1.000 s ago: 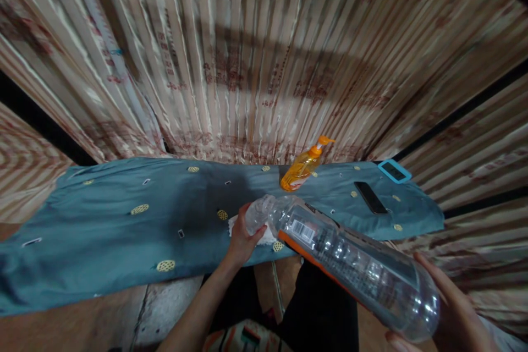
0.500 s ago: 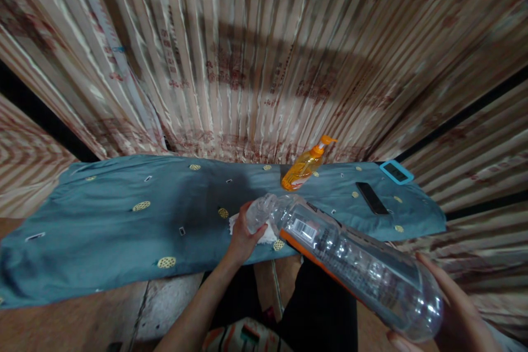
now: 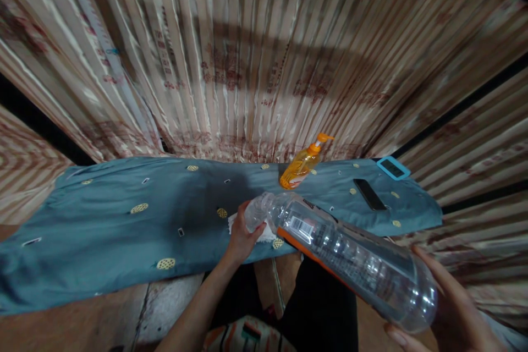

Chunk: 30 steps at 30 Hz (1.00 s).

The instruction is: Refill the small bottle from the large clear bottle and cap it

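My right hand [image 3: 457,308] is wrapped round the base of a large clear plastic bottle [image 3: 350,253] with a grey and orange label and a barcode. The bottle slants across in front of me, its neck low and to the left. My left hand [image 3: 243,236] grips a small clear plastic cup [image 3: 256,210], tipped on its side against the bottle's mouth. Whether the mouth is inside the cup I cannot tell. Under the left hand, a white tissue [image 3: 267,234] lies on the cloth. I cannot make out liquid in the bottle.
A teal cloth with pineapple prints [image 3: 115,231] covers the narrow table. Behind the bottle stands an orange pump bottle [image 3: 300,168]. To the right lie a black phone [image 3: 369,194] and a blue-framed device [image 3: 393,168]. Pleated curtains [image 3: 247,55] close off the back and sides.
Both hands keep their hold on the bottle and cup. The bottle's base has shifted slightly left and up; the whole view has also moved a little.
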### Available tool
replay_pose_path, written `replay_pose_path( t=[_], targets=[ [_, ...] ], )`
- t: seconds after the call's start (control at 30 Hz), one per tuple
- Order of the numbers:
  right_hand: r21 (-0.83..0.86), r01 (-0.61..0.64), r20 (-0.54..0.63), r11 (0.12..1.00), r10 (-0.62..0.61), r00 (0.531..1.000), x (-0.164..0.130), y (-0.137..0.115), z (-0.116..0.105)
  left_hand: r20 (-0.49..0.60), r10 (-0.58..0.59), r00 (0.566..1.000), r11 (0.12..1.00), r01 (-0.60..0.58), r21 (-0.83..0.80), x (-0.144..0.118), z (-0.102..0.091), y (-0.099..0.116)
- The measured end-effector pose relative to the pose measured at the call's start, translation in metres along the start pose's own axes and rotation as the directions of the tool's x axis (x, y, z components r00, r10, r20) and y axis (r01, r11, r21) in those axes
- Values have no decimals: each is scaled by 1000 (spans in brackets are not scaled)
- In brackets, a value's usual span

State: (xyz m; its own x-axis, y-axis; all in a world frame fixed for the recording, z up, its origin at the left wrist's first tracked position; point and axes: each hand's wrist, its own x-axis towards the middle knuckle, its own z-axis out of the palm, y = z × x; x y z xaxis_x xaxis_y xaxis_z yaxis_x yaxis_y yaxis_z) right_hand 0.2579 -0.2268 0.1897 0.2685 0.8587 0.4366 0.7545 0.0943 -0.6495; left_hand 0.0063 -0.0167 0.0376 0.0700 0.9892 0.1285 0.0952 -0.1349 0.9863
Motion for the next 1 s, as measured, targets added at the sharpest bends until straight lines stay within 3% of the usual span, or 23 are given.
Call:
replay_pose_path(
  t=[0.1,0.33,0.53,0.73,1.0],
  targets=[
    [-69,98,66,993,-93,993,2,10,-7,-4,-1,1000,1000,1,-2,0,0,1],
    [-51,54,10,997,-54,999,-1,11,-5,1,-14,1000,1000,14,-8,0,-1,3],
    [-89,110,112,990,-99,989,1,14,-11,-1,-11,1000,1000,11,10,0,-1,4],
    [-50,77,-12,996,-78,997,4,-1,-1,-8,-13,1000,1000,13,2,1,-1,2],
    [-74,78,-5,994,-78,997,6,-3,-2,-9,-16,1000,1000,16,-14,1,-1,3]
  ],
)
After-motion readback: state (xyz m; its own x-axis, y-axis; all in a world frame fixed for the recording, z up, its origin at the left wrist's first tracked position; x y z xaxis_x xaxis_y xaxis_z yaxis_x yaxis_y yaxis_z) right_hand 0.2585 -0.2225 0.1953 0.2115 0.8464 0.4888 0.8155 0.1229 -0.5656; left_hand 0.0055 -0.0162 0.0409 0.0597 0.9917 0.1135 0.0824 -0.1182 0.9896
